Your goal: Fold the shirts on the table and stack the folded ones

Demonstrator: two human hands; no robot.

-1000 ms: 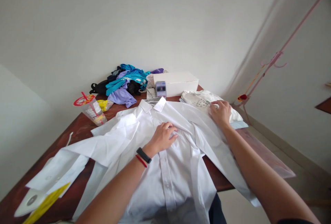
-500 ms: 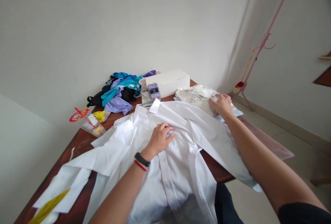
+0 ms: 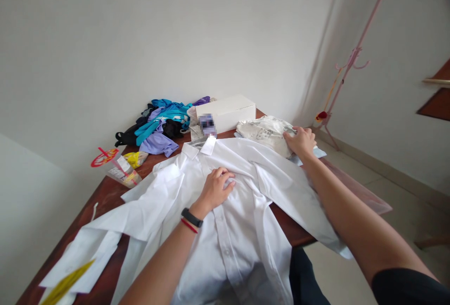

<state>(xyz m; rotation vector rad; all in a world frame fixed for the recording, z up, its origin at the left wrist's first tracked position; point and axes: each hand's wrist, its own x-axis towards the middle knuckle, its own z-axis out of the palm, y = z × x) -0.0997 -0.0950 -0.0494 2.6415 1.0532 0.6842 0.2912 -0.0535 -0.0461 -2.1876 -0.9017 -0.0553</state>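
Observation:
A white button-up shirt (image 3: 197, 192) lies spread over the table, its collar at the far side and its sleeves reaching left and right. On the shirt's chest rests my left hand (image 3: 217, 186), fingers slightly bent and thumb apart, with nothing held. The wrist carries a black band and a red string. My right hand (image 3: 300, 141) lies on the right side of a folded white patterned garment (image 3: 265, 131), thumb and fingers apart. Pale blue cloth (image 3: 319, 153) shows beneath that garment.
Behind the collar stands a white box (image 3: 232, 111). A pile of blue, purple and black clothes (image 3: 165, 119) sits at the back left, near a plastic cup with a red straw (image 3: 121, 171) and a yellow packet (image 3: 134, 159). A pink coat stand (image 3: 351, 61) rises at the right.
Both hands stay where they were on the shirt and the folded garment. The whole view has shifted slightly, so everything appears a little further left.

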